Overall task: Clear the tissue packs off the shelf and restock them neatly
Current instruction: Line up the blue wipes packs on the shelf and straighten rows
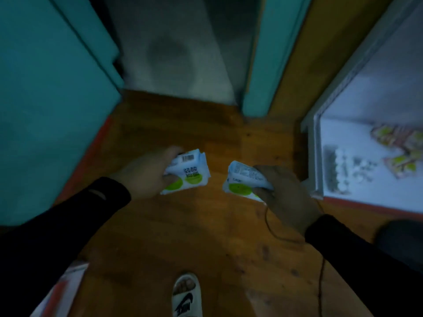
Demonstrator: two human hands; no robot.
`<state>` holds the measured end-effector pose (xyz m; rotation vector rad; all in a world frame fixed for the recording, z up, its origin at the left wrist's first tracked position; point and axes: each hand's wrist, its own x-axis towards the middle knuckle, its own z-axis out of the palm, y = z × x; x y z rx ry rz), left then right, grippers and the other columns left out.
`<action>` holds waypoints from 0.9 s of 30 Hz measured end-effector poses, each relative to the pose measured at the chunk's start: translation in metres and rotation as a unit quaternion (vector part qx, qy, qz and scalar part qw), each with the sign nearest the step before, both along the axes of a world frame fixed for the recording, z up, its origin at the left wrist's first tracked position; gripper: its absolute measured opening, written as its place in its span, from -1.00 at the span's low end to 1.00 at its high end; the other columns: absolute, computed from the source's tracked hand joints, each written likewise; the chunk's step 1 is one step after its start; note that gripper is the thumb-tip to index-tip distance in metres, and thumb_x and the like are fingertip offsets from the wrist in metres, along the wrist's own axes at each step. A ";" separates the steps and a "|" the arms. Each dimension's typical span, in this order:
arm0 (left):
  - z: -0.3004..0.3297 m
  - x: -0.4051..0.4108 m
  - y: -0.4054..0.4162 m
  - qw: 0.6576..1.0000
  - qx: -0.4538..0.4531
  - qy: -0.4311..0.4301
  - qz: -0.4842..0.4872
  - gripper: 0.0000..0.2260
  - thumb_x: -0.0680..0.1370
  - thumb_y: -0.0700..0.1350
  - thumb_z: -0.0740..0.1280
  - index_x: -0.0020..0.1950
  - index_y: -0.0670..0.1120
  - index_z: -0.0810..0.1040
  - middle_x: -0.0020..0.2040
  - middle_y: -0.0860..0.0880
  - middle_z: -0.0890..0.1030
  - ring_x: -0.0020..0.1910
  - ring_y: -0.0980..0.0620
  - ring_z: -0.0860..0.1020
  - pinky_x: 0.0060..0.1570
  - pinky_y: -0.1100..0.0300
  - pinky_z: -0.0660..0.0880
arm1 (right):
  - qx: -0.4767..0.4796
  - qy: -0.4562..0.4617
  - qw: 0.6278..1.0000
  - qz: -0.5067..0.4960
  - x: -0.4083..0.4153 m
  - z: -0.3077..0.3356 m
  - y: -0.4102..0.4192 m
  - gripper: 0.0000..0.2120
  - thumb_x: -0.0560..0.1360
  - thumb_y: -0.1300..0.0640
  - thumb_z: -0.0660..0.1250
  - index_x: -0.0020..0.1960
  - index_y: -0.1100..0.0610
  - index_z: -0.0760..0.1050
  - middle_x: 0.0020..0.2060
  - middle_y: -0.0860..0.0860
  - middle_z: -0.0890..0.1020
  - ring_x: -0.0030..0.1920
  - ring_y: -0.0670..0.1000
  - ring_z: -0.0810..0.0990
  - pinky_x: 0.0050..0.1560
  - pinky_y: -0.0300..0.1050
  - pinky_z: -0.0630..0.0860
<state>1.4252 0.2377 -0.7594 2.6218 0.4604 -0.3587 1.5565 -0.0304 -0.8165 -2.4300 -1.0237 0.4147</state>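
Two tissue packs: left hand (pixel 146 170) grips one (pixel 186 172), right hand (pixel 286 193) other (pixel 242 180).

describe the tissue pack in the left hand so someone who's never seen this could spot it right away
Start from the wooden floor in the middle of the view, where two dark-sleeved arms reach forward. The left hand grips a white tissue pack with green circles. Unlike the pack in the right hand, it shows a black barcode on its upper face.

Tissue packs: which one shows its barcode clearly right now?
The tissue pack in the left hand: a black barcode shows near its top edge. The tissue pack in the right hand shows only blurred print, partly covered by the right hand.
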 end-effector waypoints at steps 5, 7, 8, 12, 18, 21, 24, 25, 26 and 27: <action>0.210 -0.094 0.014 0.989 0.062 -0.097 0.098 -0.55 0.45 -0.10 0.44 0.29 0.00 0.38 0.07 -0.01 0.55 -0.02 0.01 0.52 -0.08 0.15 0.40 | 0.114 -0.059 0.988 0.089 -0.029 0.199 0.045 -0.57 0.43 0.08 0.40 0.28 0.07 0.44 0.05 0.08 0.56 0.01 0.15 0.51 -0.02 -0.07 0.40; 0.286 -0.145 0.010 0.979 0.080 -0.109 0.155 -0.56 0.41 -0.02 0.39 0.27 0.03 0.39 0.07 0.03 0.52 -0.01 0.04 0.50 -0.04 0.15 0.40 | 0.142 -0.069 0.978 0.136 -0.049 0.269 0.060 -0.59 0.43 0.08 0.41 0.26 0.07 0.46 0.07 0.05 0.55 0.06 0.12 0.49 0.05 -0.18 0.32; 0.324 -0.170 0.005 0.972 0.087 -0.130 0.172 -0.54 0.38 0.01 0.36 0.27 0.03 0.40 0.07 0.03 0.51 0.01 0.04 0.51 -0.01 0.16 0.41 | 0.170 -0.088 0.967 0.166 -0.059 0.304 0.067 -0.60 0.43 0.07 0.39 0.25 0.06 0.47 0.08 0.03 0.53 0.08 0.10 0.49 0.08 -0.21 0.31; 0.461 -0.275 -0.022 0.945 0.141 -0.157 0.249 -0.49 0.34 0.03 0.35 0.30 0.02 0.43 0.09 0.04 0.55 0.05 0.02 0.52 0.05 0.20 0.41 | 0.224 -0.133 0.938 0.230 -0.117 0.441 0.097 -0.63 0.43 0.10 0.41 0.21 0.12 0.51 0.13 0.10 0.48 0.12 0.13 0.46 0.13 -0.18 0.28; 0.605 -0.418 -0.064 0.870 0.233 -0.224 0.371 -0.50 0.39 -0.05 0.45 0.30 0.06 0.40 0.11 0.06 0.56 0.04 0.02 0.53 0.04 0.13 0.46 | 0.305 -0.194 0.861 0.359 -0.226 0.604 0.147 -0.61 0.42 0.17 0.43 0.23 0.13 0.50 0.04 0.07 0.49 0.06 0.14 0.47 0.11 -0.14 0.29; 0.646 -0.485 -0.077 0.834 0.277 -0.232 0.416 -0.51 0.41 -0.09 0.48 0.29 0.03 0.40 0.12 0.04 0.53 0.01 0.04 0.49 -0.01 0.15 0.40 | 0.344 -0.200 0.820 0.411 -0.289 0.656 0.169 -0.60 0.41 0.18 0.44 0.23 0.13 0.50 0.02 0.05 0.50 0.04 0.11 0.47 0.09 -0.15 0.30; 0.676 -0.551 -0.085 0.806 0.324 -0.217 0.445 -0.51 0.44 -0.08 0.47 0.33 -0.01 0.41 0.14 0.02 0.47 0.09 0.00 0.47 0.08 0.13 0.39 | 0.385 -0.201 0.778 0.453 -0.352 0.694 0.191 -0.62 0.43 0.14 0.39 0.24 0.13 0.49 0.04 0.05 0.50 0.04 0.07 0.43 0.09 -0.22 0.27; 0.683 -0.573 -0.086 0.800 0.331 -0.213 0.452 -0.50 0.44 -0.06 0.47 0.34 0.00 0.41 0.13 0.03 0.45 0.11 -0.01 0.47 0.11 0.13 0.39 | 0.386 -0.199 0.771 0.466 -0.373 0.703 0.201 -0.61 0.44 0.16 0.40 0.25 0.13 0.48 0.05 0.05 0.50 0.05 0.07 0.43 0.10 -0.21 0.28; 0.688 -0.594 -0.085 0.795 0.335 -0.208 0.460 -0.50 0.45 -0.05 0.46 0.35 0.01 0.40 0.12 0.04 0.43 0.11 -0.02 0.47 0.11 0.11 0.40 | 0.384 -0.201 0.765 0.476 -0.395 0.711 0.210 -0.60 0.44 0.18 0.41 0.26 0.13 0.48 0.06 0.06 0.50 0.07 0.09 0.43 0.11 -0.18 0.30; 0.692 -0.614 -0.083 0.791 0.341 -0.202 0.466 -0.50 0.45 -0.05 0.46 0.36 0.02 0.40 0.11 0.04 0.42 0.11 -0.03 0.48 0.11 0.09 0.41 | 0.382 -0.203 0.761 0.484 -0.418 0.717 0.219 -0.59 0.44 0.18 0.42 0.27 0.12 0.48 0.07 0.06 0.50 0.09 0.10 0.43 0.13 -0.14 0.32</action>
